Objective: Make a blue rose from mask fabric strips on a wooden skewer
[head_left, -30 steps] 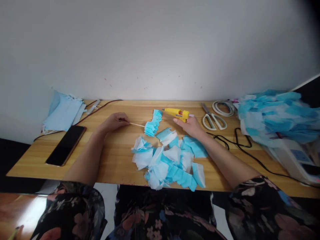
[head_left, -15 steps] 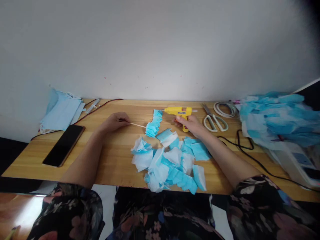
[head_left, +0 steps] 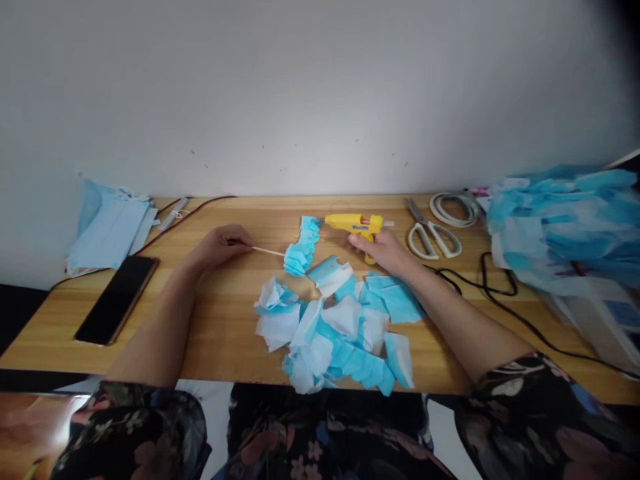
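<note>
My left hand (head_left: 223, 245) pinches the end of a thin pale wooden stick (head_left: 269, 251). Round the stick's other end is a ruffled strip of blue mask fabric (head_left: 300, 257), its loose part trailing up and away from me. My right hand (head_left: 377, 248) is wrapped round the handle of a yellow hot glue gun (head_left: 350, 222), a clear glue stick poking from its rear. The nozzle points left, at the far end of the strip; whether it touches cannot be made out. Just below lies a heap of blue and white fabric pieces (head_left: 345, 313).
White-handled scissors (head_left: 434, 240) and a roll of white tape (head_left: 454, 209) lie right of the glue gun. A big pile of blue fabric (head_left: 565, 230) sits far right, with a black cable (head_left: 530, 327) near it. At left are flat masks (head_left: 106, 227) and a phone (head_left: 117, 300).
The view has shifted slightly. Both hands keep their grips, and the glue gun's nozzle stays near the end of the blue strip.
</note>
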Demonstrator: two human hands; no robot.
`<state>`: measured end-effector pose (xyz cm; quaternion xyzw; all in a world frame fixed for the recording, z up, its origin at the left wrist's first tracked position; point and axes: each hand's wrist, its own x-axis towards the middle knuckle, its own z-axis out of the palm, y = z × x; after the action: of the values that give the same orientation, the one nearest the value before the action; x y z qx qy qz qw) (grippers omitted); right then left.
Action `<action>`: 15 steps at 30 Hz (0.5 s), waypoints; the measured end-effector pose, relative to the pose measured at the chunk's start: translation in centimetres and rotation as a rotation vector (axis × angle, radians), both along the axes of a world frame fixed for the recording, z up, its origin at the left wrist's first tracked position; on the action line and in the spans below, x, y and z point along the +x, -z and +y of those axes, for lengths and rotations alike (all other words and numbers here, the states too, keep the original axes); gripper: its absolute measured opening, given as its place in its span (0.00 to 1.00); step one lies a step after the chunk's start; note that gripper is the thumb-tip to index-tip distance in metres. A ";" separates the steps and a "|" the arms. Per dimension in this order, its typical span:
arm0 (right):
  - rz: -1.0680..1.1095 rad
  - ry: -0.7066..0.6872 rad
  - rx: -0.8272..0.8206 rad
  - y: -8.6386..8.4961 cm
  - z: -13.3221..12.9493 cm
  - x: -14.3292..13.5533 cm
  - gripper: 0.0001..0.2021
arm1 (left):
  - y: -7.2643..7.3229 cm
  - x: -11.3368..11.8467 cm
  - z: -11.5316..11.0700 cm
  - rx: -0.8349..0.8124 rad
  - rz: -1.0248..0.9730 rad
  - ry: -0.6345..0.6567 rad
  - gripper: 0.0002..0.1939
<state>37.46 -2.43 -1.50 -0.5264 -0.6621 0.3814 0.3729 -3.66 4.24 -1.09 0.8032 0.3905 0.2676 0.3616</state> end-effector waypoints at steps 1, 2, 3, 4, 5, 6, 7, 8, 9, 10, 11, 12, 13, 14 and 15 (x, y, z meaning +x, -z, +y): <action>0.001 -0.021 -0.015 0.0 0.1 0.0 0.30 | 0.0 0.0 0.0 0.002 0.004 0.002 0.11; -0.003 -0.055 -0.027 0.0 0.1 0.1 0.30 | -0.1 0.0 0.0 0.002 0.007 0.003 0.12; -0.009 -0.091 -0.030 0.0 0.1 0.1 0.29 | -0.1 0.0 0.0 0.002 0.010 0.005 0.12; -0.015 -0.117 -0.024 -0.1 0.1 0.1 0.28 | -0.1 0.0 -0.1 0.003 0.012 0.006 0.13; -0.017 -0.122 -0.014 -0.2 0.1 0.1 0.27 | -0.1 0.0 -0.1 0.005 0.014 0.006 0.13; -0.012 -0.105 -0.003 -0.3 0.1 0.1 0.26 | -0.1 0.0 -0.1 0.007 0.015 0.006 0.13; -0.001 -0.082 0.002 -0.5 0.0 0.1 0.26 | -0.1 0.0 -0.1 0.009 0.019 0.007 0.13; 0.011 -0.069 -0.002 -0.6 0.0 0.1 0.25 | -0.1 0.0 -0.1 0.011 0.021 0.008 0.13; 0.020 -0.076 -0.015 -0.7 0.0 0.1 0.25 | 0.0 -0.1 -0.1 0.013 0.021 0.007 0.13; 0.024 -0.105 -0.034 -0.9 0.0 0.2 0.25 | 0.0 -0.1 -0.1 0.013 0.020 0.005 0.13; 0.024 -0.150 -0.055 -1.0 0.0 0.2 0.25 | 0.0 -0.1 -0.1 0.012 0.020 0.004 0.13; 0.021 -0.197 -0.074 -1.1 0.0 0.3 0.25 | 0.0 -0.1 -0.1 0.010 0.021 0.004 0.13; 0.016 -0.230 -0.087 -1.2 0.0 0.4 0.25 | 0.0 -0.2 -0.1 0.009 0.022 0.005 0.13; 0.012 -0.236 -0.090 -1.3 0.1 0.4 0.26 | 0.0 -0.2 -0.1 0.010 0.023 0.007 0.13; 0.007 -0.220 -0.087 -1.3 0.1 0.5 0.26 | 0.0 -0.2 0.0 0.011 0.024 0.009 0.13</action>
<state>37.96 -2.34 -0.19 -0.4650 -0.6972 0.4503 0.3080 -3.85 4.19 -1.12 0.8101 0.3896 0.2587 0.3537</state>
